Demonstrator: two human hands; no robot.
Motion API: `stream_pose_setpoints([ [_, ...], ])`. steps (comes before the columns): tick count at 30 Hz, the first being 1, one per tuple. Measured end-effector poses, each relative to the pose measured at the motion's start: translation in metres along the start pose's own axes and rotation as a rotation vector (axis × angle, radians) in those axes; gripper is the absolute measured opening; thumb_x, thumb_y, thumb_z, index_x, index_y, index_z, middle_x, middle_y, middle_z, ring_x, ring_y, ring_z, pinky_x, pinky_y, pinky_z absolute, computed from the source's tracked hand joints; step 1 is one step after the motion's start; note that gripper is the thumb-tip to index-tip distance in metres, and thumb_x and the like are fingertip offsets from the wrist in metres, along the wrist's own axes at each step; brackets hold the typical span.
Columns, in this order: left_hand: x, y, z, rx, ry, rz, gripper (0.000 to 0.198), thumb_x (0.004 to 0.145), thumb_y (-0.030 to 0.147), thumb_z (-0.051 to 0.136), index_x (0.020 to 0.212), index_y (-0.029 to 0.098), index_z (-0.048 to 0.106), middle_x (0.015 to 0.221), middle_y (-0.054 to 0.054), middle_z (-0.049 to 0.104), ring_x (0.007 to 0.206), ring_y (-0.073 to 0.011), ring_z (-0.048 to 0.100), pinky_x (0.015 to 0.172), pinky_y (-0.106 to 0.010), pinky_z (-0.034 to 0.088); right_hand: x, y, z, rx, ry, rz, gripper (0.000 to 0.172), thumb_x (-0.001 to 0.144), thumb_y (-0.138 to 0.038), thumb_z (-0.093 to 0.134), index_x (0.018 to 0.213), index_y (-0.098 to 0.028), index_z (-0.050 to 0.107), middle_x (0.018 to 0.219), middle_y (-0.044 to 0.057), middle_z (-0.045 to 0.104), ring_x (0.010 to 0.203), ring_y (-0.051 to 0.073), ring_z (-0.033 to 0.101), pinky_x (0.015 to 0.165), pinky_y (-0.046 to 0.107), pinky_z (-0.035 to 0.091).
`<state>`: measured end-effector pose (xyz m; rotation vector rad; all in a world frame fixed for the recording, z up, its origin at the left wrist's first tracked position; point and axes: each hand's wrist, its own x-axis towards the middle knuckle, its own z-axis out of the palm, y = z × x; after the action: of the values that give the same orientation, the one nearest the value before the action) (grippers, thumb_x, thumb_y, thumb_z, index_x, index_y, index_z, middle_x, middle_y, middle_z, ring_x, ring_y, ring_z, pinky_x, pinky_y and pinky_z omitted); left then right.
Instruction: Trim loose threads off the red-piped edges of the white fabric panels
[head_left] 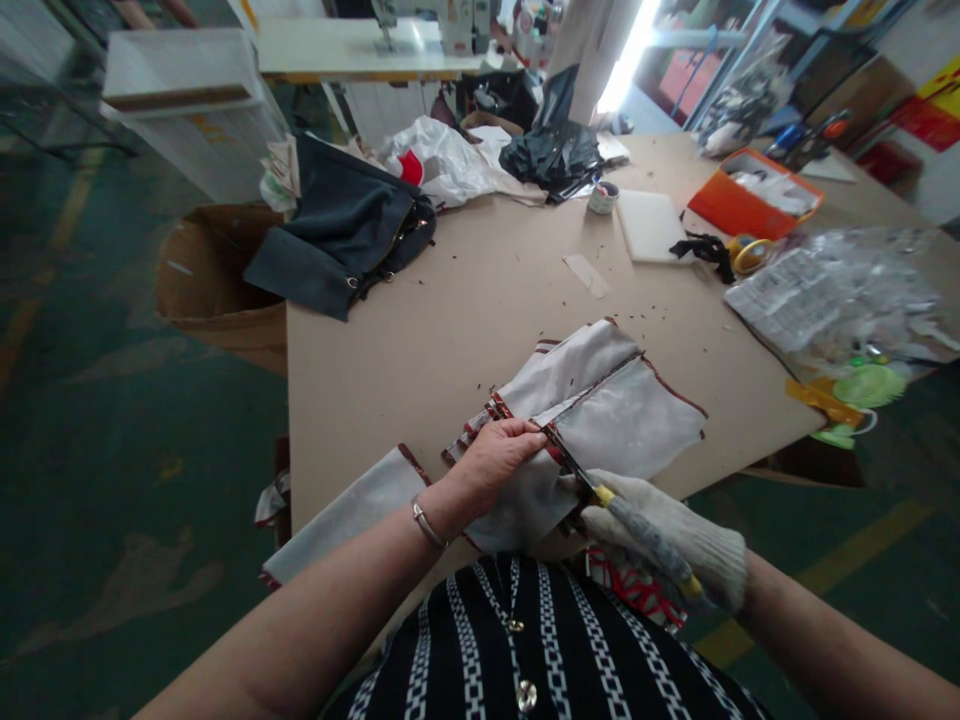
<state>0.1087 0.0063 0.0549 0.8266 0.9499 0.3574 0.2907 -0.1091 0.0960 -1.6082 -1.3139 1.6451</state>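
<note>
Item: my left hand (491, 462), bare, a metal bangle (427, 524) at the wrist; thumb and forefinger pressed together, pinching the dark-red-bound edge of the white cloth pieces (626, 415). Item: my right hand (679, 535), in a pale knitted glove, fingers closed about the grey, yellow-banded handle of a long tool (577, 465); its dark, narrow end lies against the bound edge, just beside my left fingertips. The white cloth pieces, several, overlapping and fanned, lie on the near part of the counter (375, 370), directly before my black-and-white patterned shirt (487, 640). One further white panel (352, 505), same edging, lies to the left, partly behind my left forearm. Small dark scraps are scattered over the beige surface. Far left corner: one dark bag (352, 225) with a zip, overhanging the edge beside an open cardboard carton (202, 275). Far edge: crumpled white plastic (450, 160), then black plastic (559, 155). Right of these: one small cup (602, 197) holding pens, one flat white slab (652, 228), one pale strip (586, 276), one open orange box (750, 190) with white contents, one yellow roll of tape (750, 256). Far right: heaped clear plastic bags (840, 290), with a light green disc-shaped article (870, 385) near the corner. Beyond the counter: one sewing machine (465, 25) on its own table.
</note>
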Motion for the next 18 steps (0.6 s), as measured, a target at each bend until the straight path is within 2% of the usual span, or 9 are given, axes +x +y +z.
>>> stream_pose_setpoints([
  [3,0.000,-0.002,-0.001,-0.013,-0.012,0.024,0.016,0.068,0.028,0.072,0.069,0.012,0.071,0.070,-0.005,0.069,0.065,-0.0136,0.056,0.065,-0.026,0.041,0.006,0.001,0.003,-0.048,-0.047,0.019,0.033,0.091,-0.048,0.060,0.112,-0.023,0.063,0.101,0.004,0.068,0.090,0.024,0.063,0.083,0.038,0.054],
  [7,0.001,-0.005,-0.003,0.007,-0.012,0.020,0.015,0.068,0.027,0.070,0.069,0.012,0.073,0.072,-0.005,0.070,0.068,-0.0144,0.057,0.069,-0.027,0.043,0.011,0.003,0.008,-0.116,-0.025,0.083,0.037,0.090,-0.050,0.059,0.111,-0.020,0.061,0.096,0.004,0.067,0.087,0.024,0.062,0.081,0.038,0.053],
  [11,0.001,-0.005,-0.003,0.014,-0.001,0.055,0.014,0.068,0.026,0.069,0.067,0.013,0.073,0.074,-0.005,0.071,0.071,-0.0145,0.057,0.072,-0.027,0.043,0.013,0.004,0.012,-0.038,-0.014,0.063,0.037,0.091,-0.052,0.057,0.104,-0.017,0.059,0.094,0.005,0.066,0.083,0.022,0.060,0.076,0.036,0.051],
  [15,0.001,-0.005,-0.003,-0.018,0.003,0.027,0.014,0.066,0.026,0.070,0.067,0.013,0.072,0.072,-0.005,0.069,0.068,-0.0140,0.056,0.070,-0.027,0.042,0.014,0.013,0.013,-0.023,-0.037,-0.022,0.039,0.094,-0.051,0.055,0.114,-0.017,0.059,0.106,0.007,0.066,0.092,0.023,0.059,0.087,0.037,0.050],
  [18,0.003,-0.007,-0.004,-0.041,-0.007,0.018,0.013,0.065,0.026,0.072,0.067,0.013,0.072,0.072,-0.004,0.069,0.066,-0.0131,0.055,0.068,-0.026,0.041,0.015,0.022,0.012,-0.010,-0.056,-0.016,0.041,0.094,-0.051,0.056,0.121,-0.019,0.058,0.109,0.006,0.066,0.097,0.024,0.059,0.091,0.037,0.049],
])
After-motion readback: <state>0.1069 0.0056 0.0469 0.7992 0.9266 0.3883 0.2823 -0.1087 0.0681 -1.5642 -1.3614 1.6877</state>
